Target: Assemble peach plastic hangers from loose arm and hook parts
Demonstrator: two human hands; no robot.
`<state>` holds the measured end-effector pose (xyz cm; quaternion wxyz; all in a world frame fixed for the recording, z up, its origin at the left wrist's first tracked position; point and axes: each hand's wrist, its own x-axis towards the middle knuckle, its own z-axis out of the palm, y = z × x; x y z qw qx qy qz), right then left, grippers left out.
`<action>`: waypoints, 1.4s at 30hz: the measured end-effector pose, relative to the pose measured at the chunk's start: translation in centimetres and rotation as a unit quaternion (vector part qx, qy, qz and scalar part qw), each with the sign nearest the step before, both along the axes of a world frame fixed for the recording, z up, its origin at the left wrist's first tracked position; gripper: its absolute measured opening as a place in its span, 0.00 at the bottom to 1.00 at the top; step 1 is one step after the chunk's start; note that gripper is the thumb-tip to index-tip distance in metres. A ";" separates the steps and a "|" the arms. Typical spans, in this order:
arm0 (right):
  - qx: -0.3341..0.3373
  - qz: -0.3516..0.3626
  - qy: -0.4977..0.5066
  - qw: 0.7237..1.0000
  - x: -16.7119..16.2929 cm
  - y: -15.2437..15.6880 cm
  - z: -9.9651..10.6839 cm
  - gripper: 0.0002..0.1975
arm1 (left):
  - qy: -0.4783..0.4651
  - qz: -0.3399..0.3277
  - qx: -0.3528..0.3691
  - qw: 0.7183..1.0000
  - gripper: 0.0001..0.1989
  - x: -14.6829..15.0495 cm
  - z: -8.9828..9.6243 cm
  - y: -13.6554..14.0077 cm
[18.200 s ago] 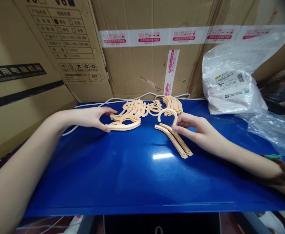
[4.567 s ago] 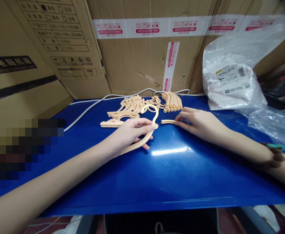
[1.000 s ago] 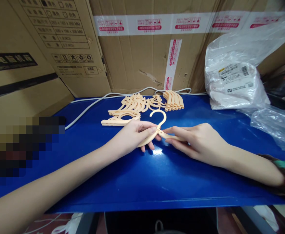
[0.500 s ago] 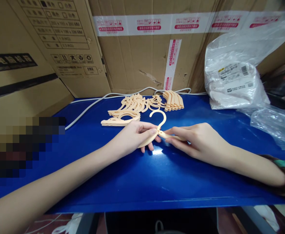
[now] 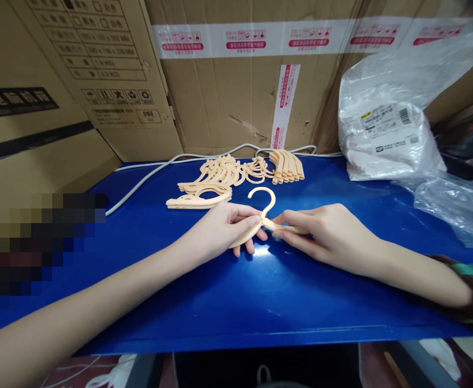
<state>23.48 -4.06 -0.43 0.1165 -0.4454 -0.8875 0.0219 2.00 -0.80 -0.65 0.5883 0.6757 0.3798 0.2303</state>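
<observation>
Between my two hands is a cream plastic folding hanger, its hook standing up and curving to the left. My left hand is closed on the left arm of the hanger, thumb on top near the joint. The right arm of it is pinched between the thumb and fingers of my right hand. Just behind my left hand lies a small stack of folded hangers. Farther back are a heap of loose hanger arms, several hooks and a row of curved arm pieces.
The blue table carries everything. Cardboard boxes stand along its back and left side. A white cable runs behind the parts. At the back right sits a labelled plastic bag, with clear wrap beside it.
The hook leans very slightly differently at the joint, and the whole view has shifted a little. Both hands keep their hold on the hanger.
</observation>
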 end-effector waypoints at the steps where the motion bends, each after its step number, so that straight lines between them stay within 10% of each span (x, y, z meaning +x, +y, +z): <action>1: -0.001 0.000 0.001 1.000 0.0 0.0 0.0 0.15 | 0.001 -0.002 0.003 1.000 0.10 0.0 -0.1 0.0; 11: 0.024 0.047 0.026 0.998 0.5 0.7 -0.1 0.17 | 0.085 -0.011 0.115 0.990 0.12 -0.1 0.3 -0.3; 18: -0.035 0.095 0.008 0.995 1.3 1.6 0.5 0.15 | 0.213 -0.081 0.335 0.914 0.13 -0.9 0.8 -0.3; 26: 0.066 0.064 -0.022 0.995 1.3 1.8 0.9 0.21 | 0.287 -0.108 0.435 0.847 0.14 -1.0 0.8 -0.3; 35: 0.188 0.040 0.052 0.980 2.1 1.7 1.8 0.16 | 0.276 -0.093 0.423 0.858 0.16 -0.9 0.8 -0.2; 42: 0.105 0.089 0.038 0.990 1.2 0.3 1.9 0.14 | 0.259 -0.059 0.375 0.888 0.18 -0.8 0.7 -0.2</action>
